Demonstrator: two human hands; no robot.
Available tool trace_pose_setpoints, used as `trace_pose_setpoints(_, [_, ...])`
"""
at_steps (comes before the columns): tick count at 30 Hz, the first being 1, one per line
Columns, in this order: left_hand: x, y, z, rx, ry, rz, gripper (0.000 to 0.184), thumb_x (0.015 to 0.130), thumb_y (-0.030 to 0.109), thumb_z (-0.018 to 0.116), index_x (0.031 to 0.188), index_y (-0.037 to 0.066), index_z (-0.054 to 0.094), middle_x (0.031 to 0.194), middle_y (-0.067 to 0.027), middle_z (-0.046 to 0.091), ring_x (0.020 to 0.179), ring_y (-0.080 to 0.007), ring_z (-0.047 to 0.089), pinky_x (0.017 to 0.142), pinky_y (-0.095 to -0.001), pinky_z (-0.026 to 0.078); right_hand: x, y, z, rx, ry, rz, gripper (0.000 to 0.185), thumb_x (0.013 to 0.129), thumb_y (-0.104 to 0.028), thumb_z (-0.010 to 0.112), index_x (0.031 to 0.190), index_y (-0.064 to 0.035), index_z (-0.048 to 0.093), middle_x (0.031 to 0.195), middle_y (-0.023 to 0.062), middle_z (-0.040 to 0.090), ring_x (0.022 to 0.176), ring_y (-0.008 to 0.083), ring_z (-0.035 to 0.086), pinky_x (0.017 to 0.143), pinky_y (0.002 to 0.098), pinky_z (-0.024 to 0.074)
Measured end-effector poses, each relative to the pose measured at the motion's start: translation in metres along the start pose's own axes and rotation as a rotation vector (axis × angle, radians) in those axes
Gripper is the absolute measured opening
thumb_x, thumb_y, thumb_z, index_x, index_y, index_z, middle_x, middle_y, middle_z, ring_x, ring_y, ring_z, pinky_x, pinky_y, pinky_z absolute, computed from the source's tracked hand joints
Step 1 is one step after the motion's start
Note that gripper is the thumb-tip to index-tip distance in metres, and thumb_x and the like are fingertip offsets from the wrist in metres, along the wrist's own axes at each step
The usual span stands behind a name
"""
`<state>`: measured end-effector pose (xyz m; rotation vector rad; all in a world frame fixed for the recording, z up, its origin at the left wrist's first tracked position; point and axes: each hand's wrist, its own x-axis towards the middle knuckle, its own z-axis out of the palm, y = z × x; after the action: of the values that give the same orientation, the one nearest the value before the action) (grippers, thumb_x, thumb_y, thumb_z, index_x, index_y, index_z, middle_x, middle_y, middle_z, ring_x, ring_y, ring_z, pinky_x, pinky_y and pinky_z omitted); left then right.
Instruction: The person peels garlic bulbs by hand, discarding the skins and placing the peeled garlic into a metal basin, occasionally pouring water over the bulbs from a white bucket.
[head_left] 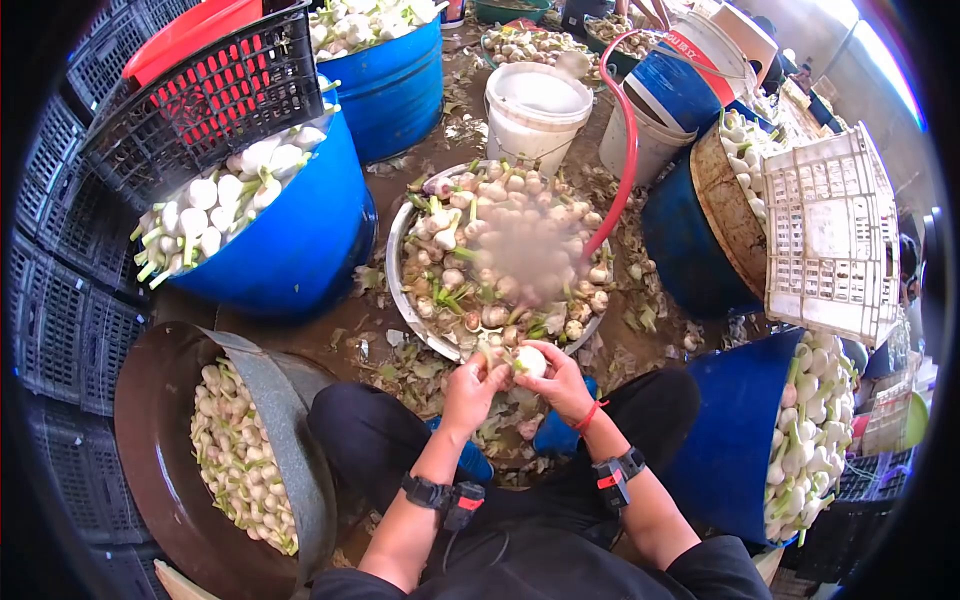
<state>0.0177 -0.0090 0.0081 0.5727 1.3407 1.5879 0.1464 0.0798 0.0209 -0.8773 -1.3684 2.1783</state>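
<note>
Between my two hands, just over the near rim of a wide metal basin (395,262), is a peeled white garlic bulb (530,361). My right hand (562,387) grips the bulb, its fingers curled around the right side. On the bulb's left, at the stem side, my left hand (478,386) has its fingers pinched together; a pale strip, perhaps stem or skin, shows at its fingertips. Unpeeled garlic bulbs (463,235) with green stems fill the basin. A blurred smudge covers part of the pile.
A red hose (628,150) bends down to the basin. Blue tubs of white garlic stand left (300,240) and right (725,430). Near left is a tilted metal pan (150,450) of garlic. A white bucket (535,125) stands behind the basin. Peelings (400,375) litter the floor.
</note>
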Motion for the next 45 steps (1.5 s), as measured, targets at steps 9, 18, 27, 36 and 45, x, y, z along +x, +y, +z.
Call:
trace_pose_setpoints(9, [-0.006, 0.019, 0.002, 0.763, 0.094, 0.196, 0.015, 0.079, 0.006, 0.055, 0.09, -0.001, 0.061, 0.07, -0.0128, 0.063, 0.06, -0.0193, 0.061, 0.058, -0.0295, 0.047, 0.001, 0.011, 0.004, -0.153, 0.049, -0.145, 0.054, 0.071, -0.001, 0.07, 0.118, 0.0013, 0.043, 0.102, 0.0059, 0.056, 0.092, 0.0116, 0.055, 0.08, 0.0252, 0.0474])
trace_pose_setpoints(18, [-0.006, 0.018, 0.001, 0.749, 0.104, 0.243, 0.011, 0.079, 0.007, 0.058, 0.085, -0.001, 0.062, 0.067, -0.0064, 0.062, 0.06, -0.0082, 0.058, 0.056, -0.0262, 0.046, 0.0, 0.009, 0.004, -0.083, 0.057, -0.071, 0.051, 0.071, 0.0, 0.07, 0.115, 0.0006, 0.045, 0.1, 0.0062, 0.058, 0.091, 0.0108, 0.056, 0.079, 0.024, 0.0478])
trace_pose_setpoints(27, [0.017, -0.02, -0.018, 0.59, 0.084, 0.007, 0.019, 0.072, 0.005, 0.061, 0.09, 0.001, 0.063, 0.065, -0.0068, 0.062, 0.057, -0.0151, 0.057, 0.054, -0.0267, 0.045, -0.01, -0.011, 0.003, -0.079, -0.164, -0.065, 0.046, 0.072, -0.01, 0.066, 0.113, -0.0014, 0.047, 0.104, 0.0053, 0.056, 0.093, 0.0113, 0.054, 0.078, 0.0246, 0.0459])
trace_pose_setpoints(36, [-0.009, 0.035, 0.001, 0.765, -0.018, 0.297, 0.016, 0.078, 0.006, 0.056, 0.091, 0.003, 0.065, 0.078, -0.0127, 0.063, 0.07, -0.0228, 0.062, 0.063, -0.0291, 0.048, -0.004, -0.006, -0.01, -0.268, -0.133, -0.044, 0.045, 0.071, -0.005, 0.061, 0.112, -0.0036, 0.043, 0.097, 0.0039, 0.054, 0.088, 0.0107, 0.053, 0.076, 0.0231, 0.0441])
trace_pose_setpoints(45, [-0.006, 0.01, 0.006, 0.305, -0.023, 0.011, 0.013, 0.078, 0.012, 0.056, 0.081, 0.001, 0.061, 0.062, -0.0106, 0.06, 0.053, -0.0165, 0.057, 0.054, -0.0269, 0.045, 0.004, 0.009, -0.003, 0.073, 0.162, -0.041, 0.021, 0.09, -0.02, 0.047, 0.098, -0.0027, 0.055, 0.083, 0.0046, 0.057, 0.087, 0.0141, 0.053, 0.08, 0.0255, 0.0409])
